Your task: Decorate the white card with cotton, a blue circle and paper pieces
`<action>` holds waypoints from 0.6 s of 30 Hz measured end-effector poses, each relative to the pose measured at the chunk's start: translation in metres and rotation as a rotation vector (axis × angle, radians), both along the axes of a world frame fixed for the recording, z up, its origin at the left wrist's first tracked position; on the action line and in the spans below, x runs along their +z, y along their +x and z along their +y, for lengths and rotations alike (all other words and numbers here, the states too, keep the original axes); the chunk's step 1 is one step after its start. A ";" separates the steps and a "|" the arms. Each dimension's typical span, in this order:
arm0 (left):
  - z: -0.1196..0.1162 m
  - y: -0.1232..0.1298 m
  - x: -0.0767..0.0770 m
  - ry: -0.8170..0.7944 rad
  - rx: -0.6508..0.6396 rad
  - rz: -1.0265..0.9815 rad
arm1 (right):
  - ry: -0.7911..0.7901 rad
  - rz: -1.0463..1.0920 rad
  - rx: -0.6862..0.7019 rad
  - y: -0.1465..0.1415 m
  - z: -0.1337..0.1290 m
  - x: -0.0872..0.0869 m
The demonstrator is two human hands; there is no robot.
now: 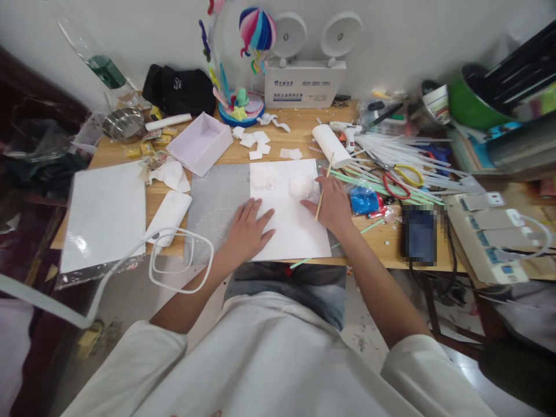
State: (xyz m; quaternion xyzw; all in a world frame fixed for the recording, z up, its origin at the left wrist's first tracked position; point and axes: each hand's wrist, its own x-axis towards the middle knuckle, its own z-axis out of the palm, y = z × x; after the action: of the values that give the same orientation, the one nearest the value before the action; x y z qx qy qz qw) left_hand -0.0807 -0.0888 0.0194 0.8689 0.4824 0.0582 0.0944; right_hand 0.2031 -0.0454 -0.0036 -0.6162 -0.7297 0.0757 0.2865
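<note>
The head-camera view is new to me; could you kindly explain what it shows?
There is no machine here, just a person's two bare hands. The single picture comes from a camera worn on the head, looking forward and down. On the wooden table, a white sheet overlaps a grey mat. The left hand rests open on the sheet. The right hand is by a fluffy white clump, with a thin stick across its fingers, apparently held. Scissors lie to the right.
</note>
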 end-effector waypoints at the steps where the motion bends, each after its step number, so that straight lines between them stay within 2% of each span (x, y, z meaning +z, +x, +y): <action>1: 0.002 0.001 0.000 0.003 -0.001 -0.005 | -0.006 0.008 -0.001 0.002 0.003 0.001; 4: 0.004 0.002 -0.003 0.016 -0.009 -0.017 | -0.012 0.045 0.001 0.002 0.009 0.004; 9: 0.003 0.000 -0.007 0.027 -0.011 -0.033 | -0.006 0.111 0.113 -0.011 0.015 0.002; 14: 0.003 0.000 -0.008 0.039 -0.007 -0.028 | 0.041 0.223 -0.060 -0.018 0.022 -0.005; 18: 0.002 0.001 -0.009 0.051 -0.008 -0.030 | 0.043 0.284 -0.127 -0.019 0.024 -0.006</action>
State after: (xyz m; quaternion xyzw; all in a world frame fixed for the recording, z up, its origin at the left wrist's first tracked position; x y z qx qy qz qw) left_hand -0.0802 -0.0868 0.0104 0.8720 0.4757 0.0833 0.0798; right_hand 0.1845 -0.0212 -0.0100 -0.6378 -0.6431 0.1280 0.4041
